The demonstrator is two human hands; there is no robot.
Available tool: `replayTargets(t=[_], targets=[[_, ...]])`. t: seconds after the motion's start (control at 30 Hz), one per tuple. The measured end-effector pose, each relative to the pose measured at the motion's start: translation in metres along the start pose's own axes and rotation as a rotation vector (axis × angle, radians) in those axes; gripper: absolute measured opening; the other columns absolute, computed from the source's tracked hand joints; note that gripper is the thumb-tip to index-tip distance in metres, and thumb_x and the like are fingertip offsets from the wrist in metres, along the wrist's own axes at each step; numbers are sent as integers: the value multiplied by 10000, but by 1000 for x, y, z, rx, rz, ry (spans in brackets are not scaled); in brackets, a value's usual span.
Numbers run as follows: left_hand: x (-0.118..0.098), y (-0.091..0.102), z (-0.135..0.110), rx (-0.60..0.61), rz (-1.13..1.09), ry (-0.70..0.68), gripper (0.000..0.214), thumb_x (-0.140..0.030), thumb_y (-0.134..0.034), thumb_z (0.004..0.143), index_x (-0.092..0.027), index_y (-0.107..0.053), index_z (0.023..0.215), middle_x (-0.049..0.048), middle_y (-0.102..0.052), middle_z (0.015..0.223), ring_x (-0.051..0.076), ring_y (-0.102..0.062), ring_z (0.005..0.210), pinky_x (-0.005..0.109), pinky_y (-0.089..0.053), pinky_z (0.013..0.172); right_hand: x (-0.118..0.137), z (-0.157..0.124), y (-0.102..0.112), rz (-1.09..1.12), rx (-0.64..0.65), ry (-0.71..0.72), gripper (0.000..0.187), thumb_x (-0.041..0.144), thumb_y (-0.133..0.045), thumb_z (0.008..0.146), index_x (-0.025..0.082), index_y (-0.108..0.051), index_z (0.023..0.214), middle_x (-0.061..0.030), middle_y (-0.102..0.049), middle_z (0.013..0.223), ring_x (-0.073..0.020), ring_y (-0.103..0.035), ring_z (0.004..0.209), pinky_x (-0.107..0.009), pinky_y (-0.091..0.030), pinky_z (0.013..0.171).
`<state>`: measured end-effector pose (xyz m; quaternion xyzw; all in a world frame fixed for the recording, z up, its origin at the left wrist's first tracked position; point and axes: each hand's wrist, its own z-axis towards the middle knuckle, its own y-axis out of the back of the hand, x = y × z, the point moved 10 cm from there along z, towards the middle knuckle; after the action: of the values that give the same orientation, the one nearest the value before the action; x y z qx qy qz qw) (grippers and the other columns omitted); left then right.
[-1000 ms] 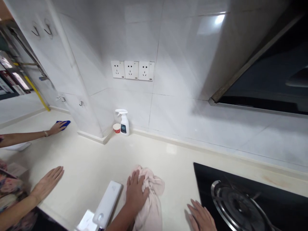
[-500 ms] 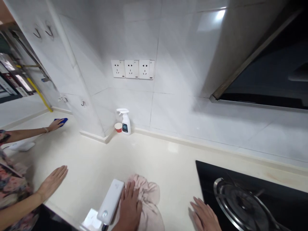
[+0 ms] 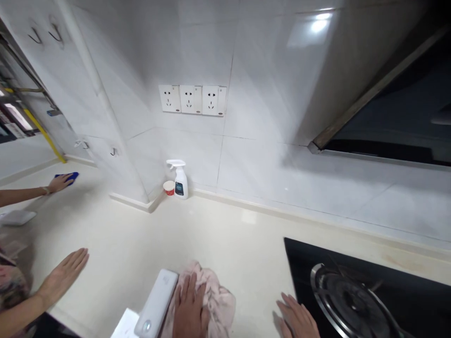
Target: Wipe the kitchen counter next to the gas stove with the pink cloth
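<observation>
My left hand [image 3: 189, 307] presses down on a crumpled pale pink towel [image 3: 220, 305], its fingers spread over the cloth. The towel lies on a cream countertop [image 3: 141, 239]. A white power bank [image 3: 155, 303] sits against the towel, just left of that hand. My right hand [image 3: 298, 317] lies open and flat on the counter, holding nothing. Its fingertips are close to the left edge of a black gas hob [image 3: 317, 251] with a steel burner ring [image 3: 348, 295].
At far left, a co-worker's hand [image 3: 61, 183] wipes with a blue cloth [image 3: 70, 176], and their other hand [image 3: 63, 274] lies flat. A white spray bottle [image 3: 180, 185] and small paper cup [image 3: 169, 188] stand against the tiled wall. A range hood [image 3: 384, 98] overhangs the hob.
The pink towel and my left hand have slid toward me, with the towel less bunched. The co-worker's blue cloth has moved left along the counter. My right hand has barely moved.
</observation>
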<state>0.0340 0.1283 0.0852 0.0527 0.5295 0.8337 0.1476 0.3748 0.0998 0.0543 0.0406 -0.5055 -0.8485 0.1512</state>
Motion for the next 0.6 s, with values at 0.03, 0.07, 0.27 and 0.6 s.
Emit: replayTargets(t=[0.03,0.07,0.27,0.6], targets=[[-3,-5,15,29,-39,36,520,-310,-557,878,-307,-541,1398,68,-442,1586,307,-376,1474,524,-340,1155,1,0,1,-8,0,5,398,540,-509,961,297,-671,1233,-45,-646,1364,-279,-618,1238,-454,-479,1041],[-7,-11,31,65,-84,79,509,-361,-552,902,-303,-536,1407,81,-429,1592,324,-356,1485,553,-334,1160,2,0,1,-16,2,10,405,543,-513,960,295,-666,1241,-49,-640,1372,-279,-612,1248,-454,-473,1051],[-77,-59,119,286,-410,106,635,-454,-533,912,-243,-433,1503,85,-248,1673,335,-131,1566,616,-131,1257,5,2,6,-2,7,19,472,470,-506,975,272,-533,1402,-59,-605,1417,-260,-584,1287,-447,-452,1092],[-214,-62,42,354,-580,-433,640,-568,-529,878,-342,-454,1472,12,-191,1687,314,-215,1550,597,-197,1253,-12,-3,13,184,-16,-219,627,482,-450,992,256,-306,1559,-105,-436,1561,-286,-505,1369,-424,-536,1035]])
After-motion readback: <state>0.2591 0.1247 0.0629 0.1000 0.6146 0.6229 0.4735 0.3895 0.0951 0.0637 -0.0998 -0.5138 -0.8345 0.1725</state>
